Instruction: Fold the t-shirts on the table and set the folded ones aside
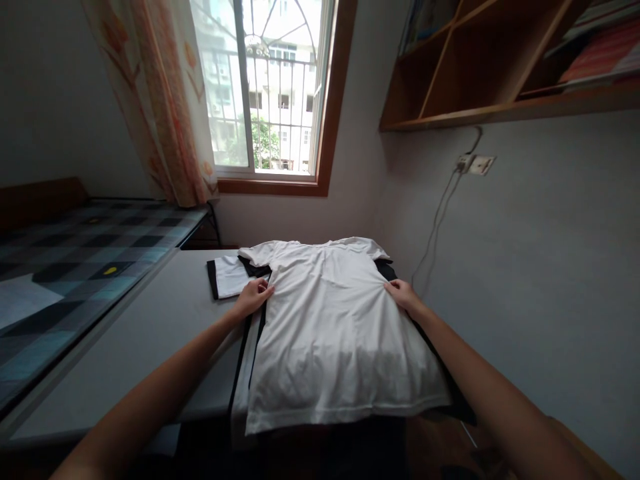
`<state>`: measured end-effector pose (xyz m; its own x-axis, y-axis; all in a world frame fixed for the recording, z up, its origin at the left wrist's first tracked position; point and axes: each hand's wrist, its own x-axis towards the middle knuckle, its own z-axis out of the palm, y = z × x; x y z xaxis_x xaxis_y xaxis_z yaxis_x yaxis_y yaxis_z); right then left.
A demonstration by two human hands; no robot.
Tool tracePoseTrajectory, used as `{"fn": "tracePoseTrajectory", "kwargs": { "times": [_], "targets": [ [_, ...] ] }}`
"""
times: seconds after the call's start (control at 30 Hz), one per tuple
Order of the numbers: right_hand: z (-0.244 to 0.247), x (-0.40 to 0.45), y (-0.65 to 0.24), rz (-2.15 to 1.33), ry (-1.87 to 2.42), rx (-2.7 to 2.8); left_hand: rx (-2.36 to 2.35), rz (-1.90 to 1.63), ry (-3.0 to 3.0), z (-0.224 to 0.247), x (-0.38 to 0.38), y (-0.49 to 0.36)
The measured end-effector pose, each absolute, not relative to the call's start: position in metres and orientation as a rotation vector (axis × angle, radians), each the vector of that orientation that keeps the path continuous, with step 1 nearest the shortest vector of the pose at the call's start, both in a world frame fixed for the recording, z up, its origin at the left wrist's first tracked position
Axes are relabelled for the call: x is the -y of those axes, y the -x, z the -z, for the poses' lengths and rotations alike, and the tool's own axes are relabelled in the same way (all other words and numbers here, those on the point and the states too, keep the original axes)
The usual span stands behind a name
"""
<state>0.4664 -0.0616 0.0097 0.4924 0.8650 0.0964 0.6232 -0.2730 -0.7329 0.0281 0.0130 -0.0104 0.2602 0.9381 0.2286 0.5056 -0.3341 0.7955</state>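
Observation:
A white short-sleeved T-shirt (330,320) lies spread out in front of me, its collar end toward the window and its hem hanging over the near table edge. My left hand (254,296) pinches its left side edge below the sleeve. On the opposite side edge, at about the same height, my right hand (404,295) grips the cloth between thumb and fingers. Creases run across the shirt between both hands. Black and white clothing (245,363) shows from underneath along the left, and dark cloth (457,393) sticks out at the lower right.
A folded white and black garment (227,277) rests on the light table (200,360), left of the shirt. Beyond the table stands a bed with a checked cover (125,243) and a paper sheet (27,299). Wooden shelves (465,73) and a wall socket with cables (465,163) are at right.

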Motion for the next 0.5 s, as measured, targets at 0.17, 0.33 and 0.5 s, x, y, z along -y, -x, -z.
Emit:
{"fn": "tracePoseTrajectory", "kwargs": {
  "times": [0.17,0.33,0.5],
  "targets": [
    [-0.015,0.072,-0.471,-0.69,1.908,1.087,-1.277,-0.936,-1.7,0.009,-0.013,-0.026],
    [-0.02,0.086,-0.481,-0.577,2.039,1.113,-1.33,-0.906,-1.65,0.012,-0.017,-0.025],
    [-0.028,0.103,-0.482,-0.591,2.117,1.079,-1.383,-0.819,-1.784,0.009,-0.018,-0.019]
  ]
}}
